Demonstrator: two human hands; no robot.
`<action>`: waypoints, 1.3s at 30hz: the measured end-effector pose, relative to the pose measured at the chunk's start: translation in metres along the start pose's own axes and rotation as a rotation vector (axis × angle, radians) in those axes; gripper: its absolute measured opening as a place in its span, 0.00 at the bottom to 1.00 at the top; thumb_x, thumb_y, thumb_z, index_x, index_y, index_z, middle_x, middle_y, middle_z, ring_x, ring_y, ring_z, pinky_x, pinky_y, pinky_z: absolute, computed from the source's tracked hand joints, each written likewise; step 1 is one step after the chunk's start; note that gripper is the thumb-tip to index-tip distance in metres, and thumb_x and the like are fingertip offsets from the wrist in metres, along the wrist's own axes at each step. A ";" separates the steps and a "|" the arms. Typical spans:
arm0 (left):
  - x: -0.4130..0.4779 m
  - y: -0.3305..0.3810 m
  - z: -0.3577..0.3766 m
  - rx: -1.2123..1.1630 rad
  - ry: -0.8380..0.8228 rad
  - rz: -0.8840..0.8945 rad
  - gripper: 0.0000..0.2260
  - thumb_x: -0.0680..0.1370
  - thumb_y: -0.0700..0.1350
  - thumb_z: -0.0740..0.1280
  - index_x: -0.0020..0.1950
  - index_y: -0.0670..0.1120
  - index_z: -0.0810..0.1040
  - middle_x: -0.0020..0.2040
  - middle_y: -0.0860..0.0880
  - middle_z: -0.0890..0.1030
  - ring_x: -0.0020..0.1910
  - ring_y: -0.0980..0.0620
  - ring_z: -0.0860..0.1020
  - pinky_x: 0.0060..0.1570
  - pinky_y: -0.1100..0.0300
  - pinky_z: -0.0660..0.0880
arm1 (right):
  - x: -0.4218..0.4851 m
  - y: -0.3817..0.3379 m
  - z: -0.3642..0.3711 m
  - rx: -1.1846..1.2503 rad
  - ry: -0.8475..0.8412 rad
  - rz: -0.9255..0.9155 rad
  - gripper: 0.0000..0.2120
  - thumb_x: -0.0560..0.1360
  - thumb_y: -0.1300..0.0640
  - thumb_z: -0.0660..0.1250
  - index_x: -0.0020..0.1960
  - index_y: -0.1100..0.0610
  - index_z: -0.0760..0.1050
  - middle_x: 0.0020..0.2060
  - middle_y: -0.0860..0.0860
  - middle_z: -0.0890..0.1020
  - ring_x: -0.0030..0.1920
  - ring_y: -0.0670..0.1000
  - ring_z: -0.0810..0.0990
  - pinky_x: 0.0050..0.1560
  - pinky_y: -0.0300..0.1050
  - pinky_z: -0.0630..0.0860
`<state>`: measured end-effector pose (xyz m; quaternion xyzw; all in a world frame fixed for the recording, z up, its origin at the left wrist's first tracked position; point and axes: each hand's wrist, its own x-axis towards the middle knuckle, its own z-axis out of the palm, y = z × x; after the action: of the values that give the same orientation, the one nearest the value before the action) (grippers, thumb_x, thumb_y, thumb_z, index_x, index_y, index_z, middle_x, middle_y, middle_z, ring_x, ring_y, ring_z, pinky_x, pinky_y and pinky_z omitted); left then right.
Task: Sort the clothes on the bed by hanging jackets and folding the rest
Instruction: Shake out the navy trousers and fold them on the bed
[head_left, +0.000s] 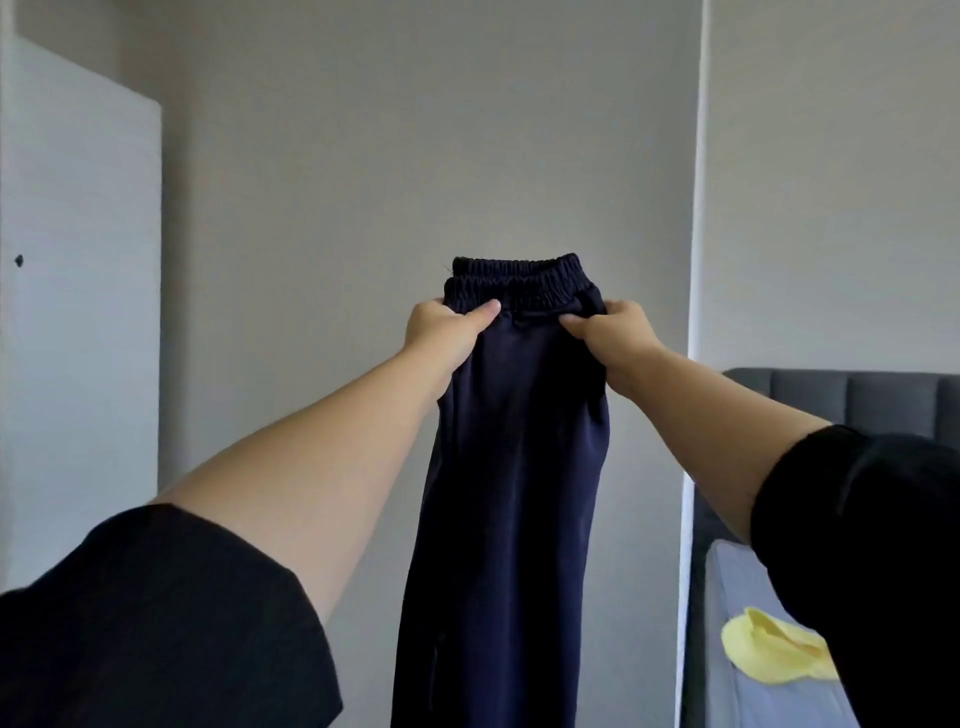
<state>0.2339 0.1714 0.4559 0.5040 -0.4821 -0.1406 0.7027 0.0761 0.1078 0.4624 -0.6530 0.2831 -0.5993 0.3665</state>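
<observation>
Left grip (444, 332) clamped on navy trousers (514, 467) just under the elastic waistband (519, 283), thumb in front, fingers curled behind the cloth. Right grip (618, 335) pinches the other side of the waist, same height. Both arms stretched forward, black sleeves (156, 623) pushed up. Trousers are held up in the air, waistband on top, legs together and hanging straight down out of view at the bottom, not on the bed (727, 582). Behind them a plain grey wall (415, 130), with a white door (78, 312) at far left. The bed is at lower right: blue sheet, grey padded headboard (831, 395). A yellow garment (769, 652) lies on the bed near its side edge, partly hidden by the right sleeve.
</observation>
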 end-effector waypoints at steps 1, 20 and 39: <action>0.010 0.030 0.013 -0.020 0.011 0.061 0.10 0.73 0.51 0.73 0.44 0.46 0.78 0.45 0.48 0.82 0.44 0.48 0.81 0.47 0.56 0.79 | 0.013 -0.029 -0.012 -0.019 0.058 -0.067 0.03 0.74 0.65 0.68 0.44 0.58 0.77 0.41 0.53 0.81 0.43 0.53 0.81 0.48 0.46 0.78; -0.034 0.273 0.203 -0.256 -0.627 0.107 0.18 0.76 0.55 0.68 0.57 0.43 0.76 0.49 0.47 0.83 0.45 0.48 0.82 0.42 0.57 0.77 | -0.033 -0.272 -0.264 -0.271 0.239 -0.047 0.04 0.78 0.65 0.63 0.48 0.62 0.76 0.34 0.54 0.82 0.32 0.52 0.82 0.33 0.41 0.80; 0.019 0.185 0.438 -0.220 -0.279 0.401 0.04 0.76 0.39 0.66 0.41 0.42 0.77 0.42 0.46 0.81 0.38 0.47 0.78 0.36 0.60 0.77 | 0.124 -0.104 -0.414 -0.534 0.737 -0.267 0.12 0.73 0.69 0.62 0.35 0.55 0.73 0.35 0.53 0.80 0.32 0.52 0.80 0.35 0.49 0.81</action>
<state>-0.1693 -0.0089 0.6340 0.2946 -0.6463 -0.1180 0.6940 -0.3261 0.0091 0.6244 -0.4989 0.4521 -0.7391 -0.0193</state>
